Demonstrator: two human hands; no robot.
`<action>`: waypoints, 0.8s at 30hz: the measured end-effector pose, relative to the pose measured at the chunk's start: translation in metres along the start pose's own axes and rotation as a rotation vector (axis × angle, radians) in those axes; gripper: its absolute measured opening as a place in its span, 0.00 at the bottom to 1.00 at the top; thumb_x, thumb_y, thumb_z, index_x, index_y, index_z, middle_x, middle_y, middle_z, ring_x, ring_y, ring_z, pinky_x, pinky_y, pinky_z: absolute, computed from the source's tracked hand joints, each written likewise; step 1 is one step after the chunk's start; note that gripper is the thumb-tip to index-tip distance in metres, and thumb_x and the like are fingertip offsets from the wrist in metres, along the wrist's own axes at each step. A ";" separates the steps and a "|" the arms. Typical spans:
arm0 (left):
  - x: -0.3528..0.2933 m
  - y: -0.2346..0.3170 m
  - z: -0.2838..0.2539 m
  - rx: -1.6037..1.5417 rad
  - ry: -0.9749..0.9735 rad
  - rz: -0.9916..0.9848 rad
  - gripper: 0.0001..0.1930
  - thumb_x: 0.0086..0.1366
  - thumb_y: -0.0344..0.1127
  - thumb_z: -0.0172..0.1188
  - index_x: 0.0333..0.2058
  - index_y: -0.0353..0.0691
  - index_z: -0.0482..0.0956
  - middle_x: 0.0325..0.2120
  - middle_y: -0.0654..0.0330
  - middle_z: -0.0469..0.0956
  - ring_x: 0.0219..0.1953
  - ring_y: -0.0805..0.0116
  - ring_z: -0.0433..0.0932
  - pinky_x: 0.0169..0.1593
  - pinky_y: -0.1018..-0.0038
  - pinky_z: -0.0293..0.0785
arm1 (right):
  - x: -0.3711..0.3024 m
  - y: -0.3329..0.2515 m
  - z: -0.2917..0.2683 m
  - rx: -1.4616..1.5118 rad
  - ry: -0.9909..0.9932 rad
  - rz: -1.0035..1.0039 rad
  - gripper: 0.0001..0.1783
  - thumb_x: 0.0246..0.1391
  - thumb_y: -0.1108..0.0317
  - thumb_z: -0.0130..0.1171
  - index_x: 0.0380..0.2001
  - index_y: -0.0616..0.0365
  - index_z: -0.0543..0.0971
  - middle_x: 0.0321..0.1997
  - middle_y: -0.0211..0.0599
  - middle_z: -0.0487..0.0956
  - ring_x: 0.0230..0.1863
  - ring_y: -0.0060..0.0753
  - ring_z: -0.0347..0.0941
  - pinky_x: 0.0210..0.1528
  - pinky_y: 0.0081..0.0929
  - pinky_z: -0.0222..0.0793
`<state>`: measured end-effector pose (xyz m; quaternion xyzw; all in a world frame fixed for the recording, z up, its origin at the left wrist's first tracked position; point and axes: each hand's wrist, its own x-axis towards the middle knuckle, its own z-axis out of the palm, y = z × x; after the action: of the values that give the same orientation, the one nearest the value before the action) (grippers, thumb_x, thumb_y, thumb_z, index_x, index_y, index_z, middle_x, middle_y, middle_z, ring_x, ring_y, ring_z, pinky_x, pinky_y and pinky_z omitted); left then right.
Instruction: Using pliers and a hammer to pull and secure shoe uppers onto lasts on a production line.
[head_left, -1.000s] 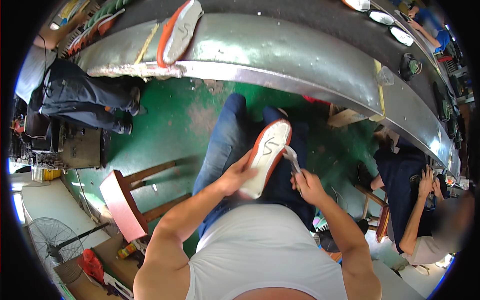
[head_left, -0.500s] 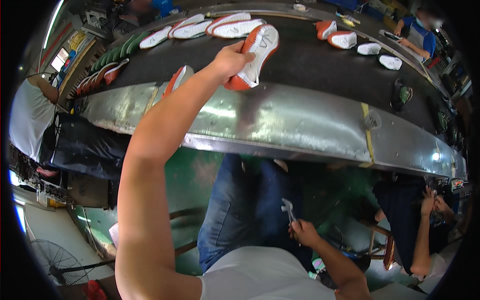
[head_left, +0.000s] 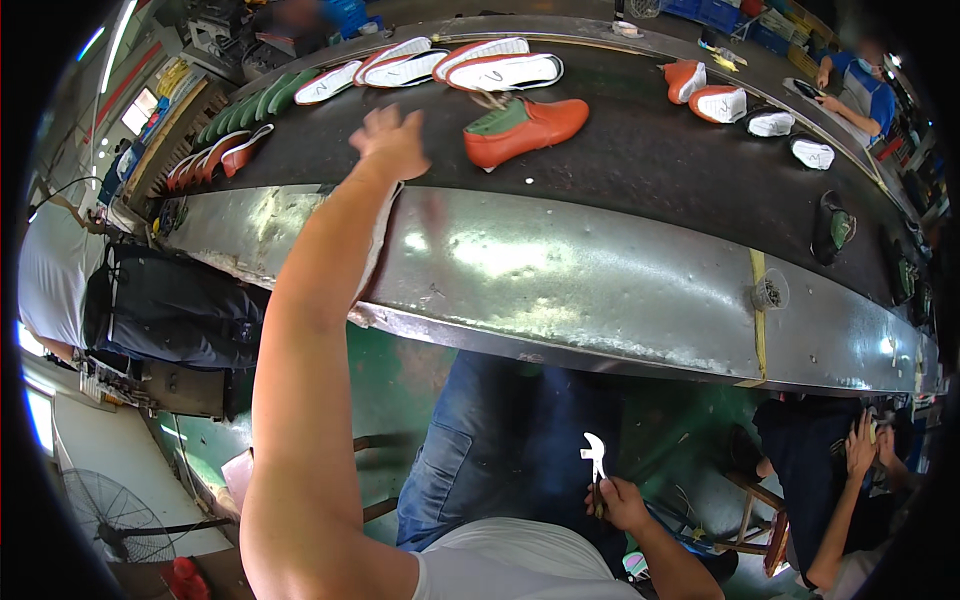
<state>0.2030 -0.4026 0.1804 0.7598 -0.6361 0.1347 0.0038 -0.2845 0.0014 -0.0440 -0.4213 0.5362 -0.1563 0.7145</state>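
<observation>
On the dark belt stands an orange-red shoe (head_left: pixel 528 132), upright, with a green last inside it. To its left, my left hand (head_left: pixel 392 145) is stretched over the belt, fingers spread and slightly blurred, with nothing in it. My right hand (head_left: pixel 620 503) is low over my lap, closed around the handles of lasting pincers (head_left: pixel 595 458) whose metal head points up. Past my left hand lies a row of shoes with white undersides turned up, among them a white-bottomed shoe (head_left: pixel 505 72). My left forearm hides part of the belt and its metal edge.
A metal ledge (head_left: pixel 560 260) borders the belt; a clear cup of small pieces (head_left: pixel 770 291) rests on it. Several orange-red shoes (head_left: pixel 245 150) and green lasts (head_left: pixel 275 98) line the left. Co-workers sit at left and right, another person (head_left: pixel 860 95) across. A fan (head_left: pixel 115 515) stands lower left.
My left hand has let go of the orange-red shoe, which was held sole up and now stands on the belt. That hand has moved left and opened. The pincers have turned more upright.
</observation>
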 end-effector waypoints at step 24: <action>-0.429 0.045 0.065 -2.005 -0.679 0.086 0.33 0.76 0.42 0.50 0.72 0.49 0.46 0.57 0.56 0.73 0.60 0.66 0.70 0.65 0.68 0.64 | -0.037 -0.101 0.103 -0.611 0.046 -0.420 0.15 0.60 0.61 0.61 0.40 0.63 0.75 0.27 0.44 0.77 0.29 0.46 0.77 0.35 0.38 0.71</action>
<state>0.1059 -0.0089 0.0207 0.3837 -0.4506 -0.6712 0.4464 -0.1832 0.0107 0.0641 -0.7123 0.4759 -0.1418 0.4960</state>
